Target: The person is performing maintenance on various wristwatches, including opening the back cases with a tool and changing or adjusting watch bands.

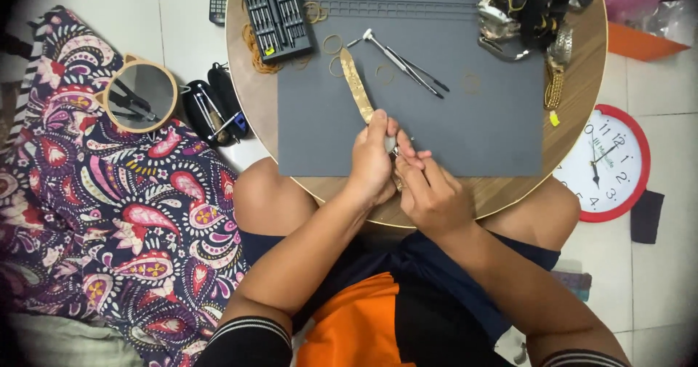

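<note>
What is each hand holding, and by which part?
Left hand grips the gold watch band at its near end; right hand pinches there too, exact hold hidden.

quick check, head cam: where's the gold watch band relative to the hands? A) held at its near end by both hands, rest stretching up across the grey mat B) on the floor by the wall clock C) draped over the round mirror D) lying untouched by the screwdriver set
A: the left hand and right hand meet at the near end of the gold watch band, which runs up-left across the grey mat.

A mat [465, 120] lies on the round table [582, 83]; a screwdriver case [276, 10] sits at its far-left corner.
</note>
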